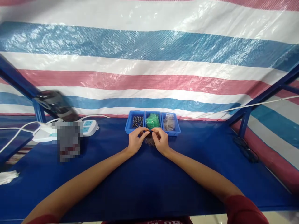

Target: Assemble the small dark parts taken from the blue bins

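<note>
My left hand and my right hand meet just in front of three blue bins. Each is closed in a pinch, thumb against fingers, and the fingertips almost touch. Something small and dark seems to sit between them, too tiny to name. Below the fingertips lies a clear crinkled plastic bag with dark bits, partly covered by my hands. The left bin contains several small dark metal-looking pieces. Green plastic-wrapped material fills the middle bin, and clear packets fill the right one.
A white power strip with cables and a blurred-out dark object are at left, near a dark bottle. Glasses rest at right. White tissue lies at the left edge. Blue frame posts flank the blue table.
</note>
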A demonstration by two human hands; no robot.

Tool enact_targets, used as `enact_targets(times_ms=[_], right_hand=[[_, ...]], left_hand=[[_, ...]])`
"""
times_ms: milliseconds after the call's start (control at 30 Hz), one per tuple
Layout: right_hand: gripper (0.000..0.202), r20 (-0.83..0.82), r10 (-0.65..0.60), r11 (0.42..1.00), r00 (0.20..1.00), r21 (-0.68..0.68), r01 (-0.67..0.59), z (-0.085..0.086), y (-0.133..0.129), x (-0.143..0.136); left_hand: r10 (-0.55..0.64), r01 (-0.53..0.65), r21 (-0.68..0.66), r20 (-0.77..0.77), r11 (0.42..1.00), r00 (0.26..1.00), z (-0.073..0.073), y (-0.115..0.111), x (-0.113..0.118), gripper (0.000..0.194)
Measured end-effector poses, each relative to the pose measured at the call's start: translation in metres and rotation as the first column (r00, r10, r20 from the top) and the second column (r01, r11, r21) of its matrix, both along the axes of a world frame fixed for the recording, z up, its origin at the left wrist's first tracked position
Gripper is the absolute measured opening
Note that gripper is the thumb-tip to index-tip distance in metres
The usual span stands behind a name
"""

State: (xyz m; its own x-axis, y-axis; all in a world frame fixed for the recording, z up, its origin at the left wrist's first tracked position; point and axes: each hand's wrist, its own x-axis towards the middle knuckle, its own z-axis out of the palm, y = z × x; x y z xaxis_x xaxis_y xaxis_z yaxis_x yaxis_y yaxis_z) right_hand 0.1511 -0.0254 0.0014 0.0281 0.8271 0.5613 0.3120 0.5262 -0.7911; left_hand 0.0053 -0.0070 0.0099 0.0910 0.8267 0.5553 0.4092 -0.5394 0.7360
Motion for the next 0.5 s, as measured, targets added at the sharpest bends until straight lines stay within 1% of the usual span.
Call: enact_targets(times_ms=[233, 367, 500], right_hand=[[0.02, 0.043, 0.023, 1.0, 0.999, -0.007, -0.022, 0.0004, 0.0017, 0.0005], [0.021, 0.071, 0.035, 0.999, 0.997, 0.017, -0.036, 0.0016, 0.002, 0.0005], [0.021, 0.087, 0.033, 0.999, 0.996, 0.01, -0.034, 0.0026, 0.0019, 0.0006]], left_hand=[[-0.015, 0.016, -0.044, 0.021, 0.999, 1.0, -0.0052, 0.0012, -0.0011, 0.022], [-0.021, 0.022, -0.045, 0.026, 0.999, 0.999, -0.0062, 0.0009, -0.0017, 0.022], [-0.019, 0.02, -0.043, 0.028, 0.999, 0.999, -0.006, 0.0009, -0.0019, 0.023]])
